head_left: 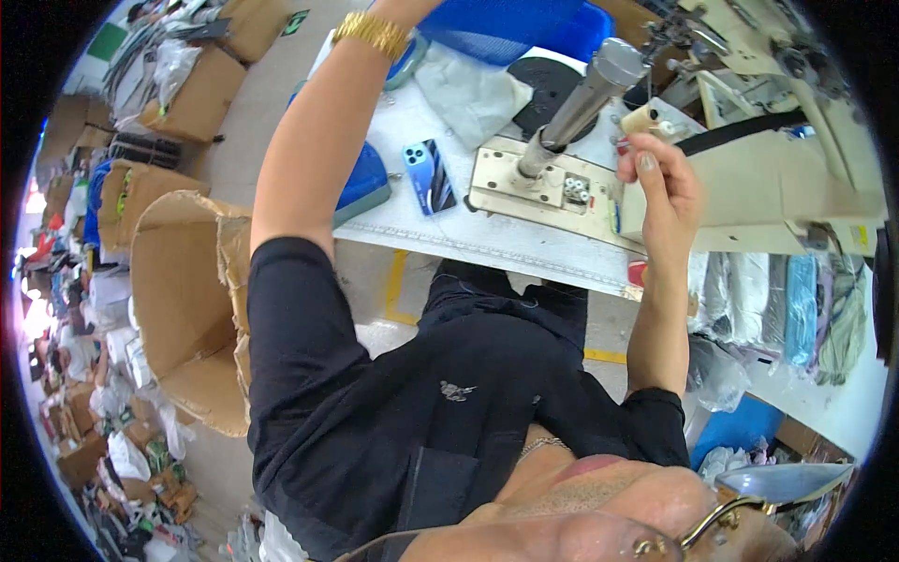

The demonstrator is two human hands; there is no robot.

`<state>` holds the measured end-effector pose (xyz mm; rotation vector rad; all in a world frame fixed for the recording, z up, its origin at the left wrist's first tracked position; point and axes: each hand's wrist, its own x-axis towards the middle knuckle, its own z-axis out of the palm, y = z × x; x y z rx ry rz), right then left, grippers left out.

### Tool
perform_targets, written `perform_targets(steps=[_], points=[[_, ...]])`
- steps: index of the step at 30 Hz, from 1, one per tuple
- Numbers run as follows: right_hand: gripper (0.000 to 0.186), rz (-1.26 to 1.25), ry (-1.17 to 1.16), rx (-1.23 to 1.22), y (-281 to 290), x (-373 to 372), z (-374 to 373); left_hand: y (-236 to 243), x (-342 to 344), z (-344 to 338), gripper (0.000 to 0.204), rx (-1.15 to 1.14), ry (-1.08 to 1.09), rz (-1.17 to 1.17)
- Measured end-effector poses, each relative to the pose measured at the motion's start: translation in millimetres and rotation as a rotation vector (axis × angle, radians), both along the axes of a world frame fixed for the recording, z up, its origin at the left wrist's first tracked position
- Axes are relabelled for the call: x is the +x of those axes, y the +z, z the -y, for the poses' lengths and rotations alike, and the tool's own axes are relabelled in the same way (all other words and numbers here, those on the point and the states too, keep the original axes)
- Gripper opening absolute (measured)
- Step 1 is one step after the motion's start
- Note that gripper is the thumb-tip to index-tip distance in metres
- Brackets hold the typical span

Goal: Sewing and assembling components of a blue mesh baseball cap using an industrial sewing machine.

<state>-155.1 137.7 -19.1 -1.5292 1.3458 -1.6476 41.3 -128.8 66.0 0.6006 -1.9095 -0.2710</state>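
My right hand [663,187] is raised beside the industrial sewing machine, its thumb against its curled fingers. What they pinch, if anything, cannot be made out. The machine's metal post [582,98] rises from a cream bed plate [501,178] left of that hand. Toward the top edge reaches my left forearm [314,140], a gold watch [373,36] at its wrist; the left hand itself lies outside the picture. Below the blue basket [506,28] a pale folded cloth [464,94] rests on the white table [412,232]. A blue phone [428,178] lies between cloth and table edge.
A blue box [363,187] stands at the table's left edge. Left of me is a large open cardboard carton [178,309]. Plastic-wrapped fabric [749,295] lines the right side. The machine's cream housing [758,197] extends right. Cartons and bags crowd the far left floor.
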Motion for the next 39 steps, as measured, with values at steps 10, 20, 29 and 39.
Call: perform_targets(steps=[10,20,29,39], points=[[0.027,0.068,-0.032,0.402,-153.7,-12.8,-39.2,-119.4,47.4,164.0,0.048,0.227,0.24,0.647],[0.022,-0.075,-0.093,0.799,-230.2,-2.5,-107.2,-288.7,128.4,150.7,0.069,0.787,0.999,0.74],[0.021,-0.203,0.032,0.711,-223.8,22.0,-84.3,-275.2,102.8,157.4,0.021,0.384,0.739,0.491],[0.021,-0.271,0.147,0.623,-196.7,54.3,-90.2,-318.0,87.0,127.0,0.048,0.874,0.773,0.316]])
